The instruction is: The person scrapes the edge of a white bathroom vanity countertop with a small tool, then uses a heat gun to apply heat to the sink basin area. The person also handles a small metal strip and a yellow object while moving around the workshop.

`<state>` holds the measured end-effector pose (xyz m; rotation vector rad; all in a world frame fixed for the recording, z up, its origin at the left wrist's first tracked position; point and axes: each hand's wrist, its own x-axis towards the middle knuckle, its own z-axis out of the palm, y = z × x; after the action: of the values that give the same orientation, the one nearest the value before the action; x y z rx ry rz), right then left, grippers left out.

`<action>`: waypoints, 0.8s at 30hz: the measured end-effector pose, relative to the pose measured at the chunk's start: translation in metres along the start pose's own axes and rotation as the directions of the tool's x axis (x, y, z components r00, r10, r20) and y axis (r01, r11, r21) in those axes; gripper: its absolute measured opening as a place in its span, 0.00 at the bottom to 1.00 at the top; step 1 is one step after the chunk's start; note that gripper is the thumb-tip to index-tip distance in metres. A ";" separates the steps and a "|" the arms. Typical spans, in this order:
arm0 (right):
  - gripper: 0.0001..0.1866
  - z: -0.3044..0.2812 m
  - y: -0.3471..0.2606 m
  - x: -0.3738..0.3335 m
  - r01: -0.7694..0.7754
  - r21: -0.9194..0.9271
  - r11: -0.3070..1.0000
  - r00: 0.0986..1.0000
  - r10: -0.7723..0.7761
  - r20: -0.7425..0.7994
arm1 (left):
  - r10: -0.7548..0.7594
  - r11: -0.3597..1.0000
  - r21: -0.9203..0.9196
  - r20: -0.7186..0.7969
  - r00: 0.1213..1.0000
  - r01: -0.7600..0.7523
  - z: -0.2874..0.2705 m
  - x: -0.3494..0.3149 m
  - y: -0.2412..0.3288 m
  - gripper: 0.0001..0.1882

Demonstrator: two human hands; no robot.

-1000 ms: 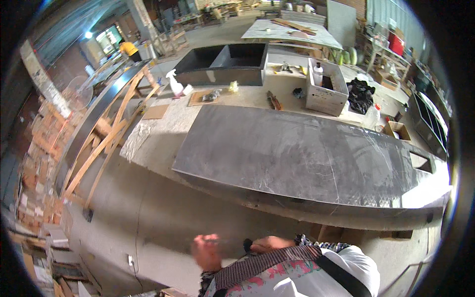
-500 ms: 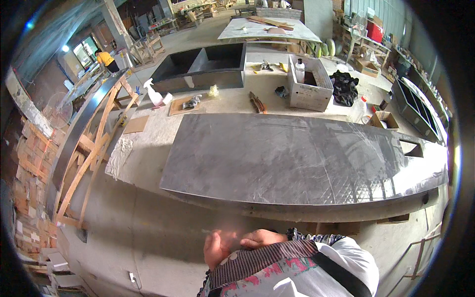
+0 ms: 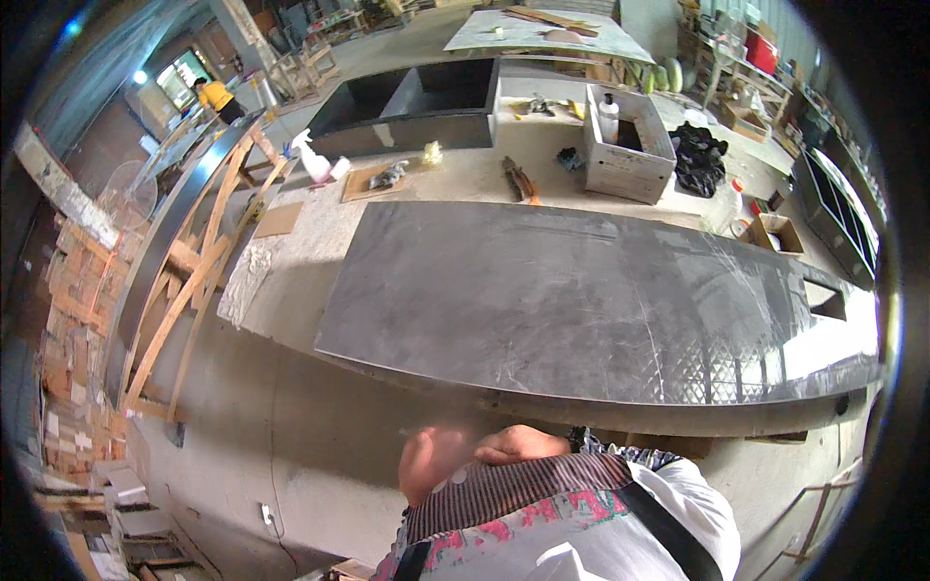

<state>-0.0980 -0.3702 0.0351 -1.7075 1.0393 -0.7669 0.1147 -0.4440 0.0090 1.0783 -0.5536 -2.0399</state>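
My left hand point(image 3: 422, 469) and my right hand point(image 3: 521, 443) are close together in front of my body, at the near side of a long dark grey polished slab point(image 3: 523, 300). A hazy smear covers the left hand's fingers, so their pose does not show. The right hand's fingers are curled in, and anything inside them is hidden. Neither hand touches the slab. It has a rectangular cutout point(image 3: 824, 299) near its right end and pale scratch-like lines on its surface.
Beyond the slab are a dark open box frame point(image 3: 441, 132), a spray bottle point(image 3: 311, 160), a white box point(image 3: 628, 169) holding a bottle, and a black plastic bag point(image 3: 698, 160). Wooden trestles point(image 3: 184, 320) stand at left. A person in yellow point(image 3: 217, 97) is far off.
The view has tilted down and turned slightly, so the background things sit higher and further right. My hands stay together, slightly higher in the picture.
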 end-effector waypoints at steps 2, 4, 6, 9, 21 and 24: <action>0.16 -0.003 -0.006 -0.003 -0.062 0.131 0.989 0.998 0.065 -0.016 | 0.023 0.999 -0.024 0.038 0.999 -0.022 0.005 0.000 0.004 0.11; 0.15 -0.005 -0.010 -0.002 -0.111 0.239 0.965 0.992 0.123 -0.035 | 0.078 0.997 -0.031 0.155 0.985 -0.074 0.013 0.000 0.009 0.13; 0.18 -0.006 -0.012 0.002 -0.156 0.341 0.927 0.981 0.185 -0.055 | 0.146 0.989 -0.025 0.334 0.931 -0.146 0.022 -0.003 0.013 0.19; 0.22 -0.008 -0.012 0.015 -0.153 0.377 0.914 0.964 0.223 -0.148 | 0.119 0.990 -0.124 0.474 0.873 -0.068 0.037 0.000 0.019 0.21; 0.17 -0.005 -0.018 0.027 -0.054 0.589 0.806 0.958 0.208 -0.196 | 0.221 0.948 0.159 0.297 0.929 -0.276 0.061 0.008 0.052 0.11; 0.15 -0.007 -0.012 0.022 -0.084 0.623 0.777 0.941 0.267 -0.206 | 0.224 0.930 0.227 0.274 0.935 -0.290 0.064 0.008 0.049 0.11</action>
<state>-0.0908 -0.3906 0.0495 -0.9432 0.9829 -1.1039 0.0785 -0.4787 0.0731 0.8504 -1.0639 -1.9084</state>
